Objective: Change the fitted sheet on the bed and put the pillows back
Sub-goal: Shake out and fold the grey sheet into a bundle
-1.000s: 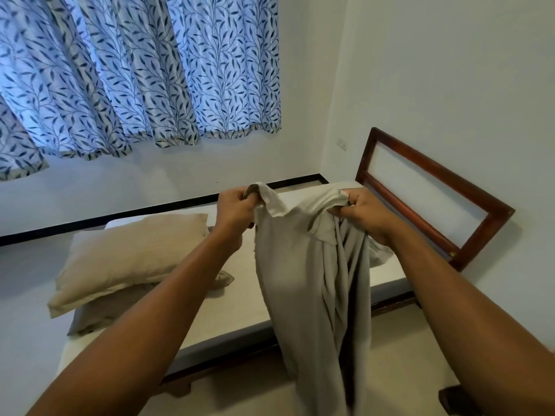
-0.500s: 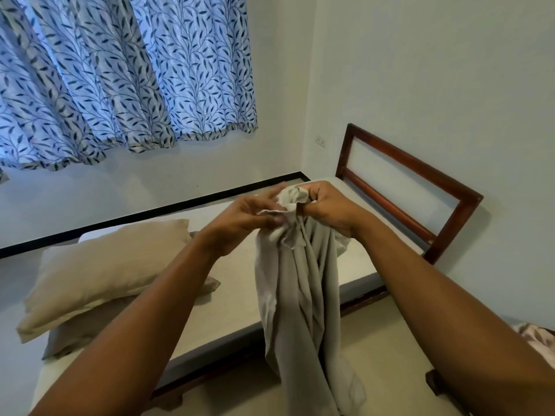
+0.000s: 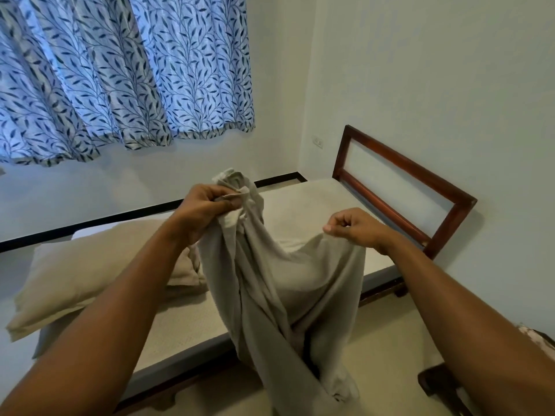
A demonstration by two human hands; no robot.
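Where the two pale walls meet, the low bed with bare off-white mattress (image 3: 300, 205) stands along the window wall. Its dark brown wooden headboard frame (image 3: 411, 166) stands against the right-hand wall. The blue-and-white leaf-patterned curtain (image 3: 120, 70) hangs above the bed's far side. The grey fabric fitted sheet (image 3: 270, 280) is held up in front of the bed's near edge, clear of the mattress. It sags between the two hands, and its lower end trails to the cream floor (image 3: 384, 355). Two beige rectangular pillows (image 3: 90, 271) lie stacked on the left part of the mattress, just beside the sheet. The left hand (image 3: 207, 205) is closed in a fist on a bunched end of the sheet, raised higher. The right hand (image 3: 351, 225), fingers curled, holds the sheet's edge lower and apart from the left.
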